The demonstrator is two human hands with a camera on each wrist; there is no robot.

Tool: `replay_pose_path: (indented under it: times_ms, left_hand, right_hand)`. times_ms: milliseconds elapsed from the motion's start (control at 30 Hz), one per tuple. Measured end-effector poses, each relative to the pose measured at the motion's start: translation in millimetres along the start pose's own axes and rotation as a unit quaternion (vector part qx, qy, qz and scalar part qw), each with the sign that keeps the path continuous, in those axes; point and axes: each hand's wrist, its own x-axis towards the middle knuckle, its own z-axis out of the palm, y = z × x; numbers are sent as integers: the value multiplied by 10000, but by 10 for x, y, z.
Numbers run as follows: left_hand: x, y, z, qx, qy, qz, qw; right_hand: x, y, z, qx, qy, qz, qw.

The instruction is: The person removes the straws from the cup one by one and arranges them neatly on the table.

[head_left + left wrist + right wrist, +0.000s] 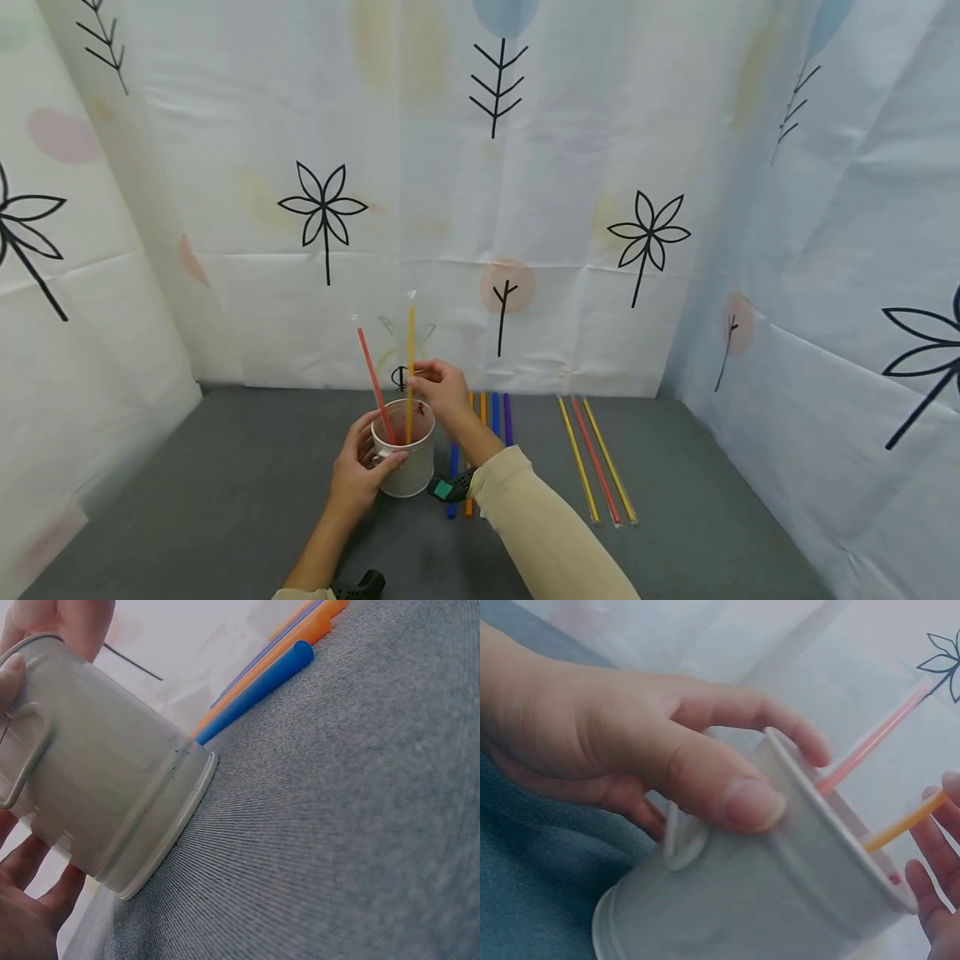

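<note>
A white mug [412,475] with a side handle stands upright on the grey table. My left hand [358,475] grips it around the handle side, thumb near the rim in the right wrist view. Two thin straws in clear wrappers stand inside: a red straw [370,367] leaning left against the rim, and a yellow straw [411,342] almost upright. Above the mug's far right rim, my right hand [446,392] pinches the yellow straw between thumb and fingers. The lower ends of both straws are hidden inside the mug.
Right of the mug lie several thick straws, among them a blue straw [452,508] and a purple straw [508,417], partly covered by my right forearm. Farther right are two wrapped yellow straws and one red straw [595,458]. A patterned white curtain [570,333] encloses the table.
</note>
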Motion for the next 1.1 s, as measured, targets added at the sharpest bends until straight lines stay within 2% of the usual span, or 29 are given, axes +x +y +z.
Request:
replay_pose_path:
  times_ms: [200, 333, 533, 800, 1100]
  left_hand:
    - [12, -11, -4, -40, 73, 33, 10000]
    - [10, -10, -7, -94, 120, 58, 9999]
    - [7, -13, -6, -63, 95, 18, 9999]
    - [1, 0, 9, -68, 110, 78, 9999]
    - [5, -42, 16, -89, 156, 235, 9996]
  right_hand:
    - [66, -52, -112, 224, 62, -33, 9997]
    - [150, -12, -196, 394, 79, 0, 9992]
    - [224, -16, -324, 499, 212, -203, 9983]
    - [290, -190, -617, 750, 585, -524, 9941]
    - [291, -306, -953, 777, 1181, -532, 9885]
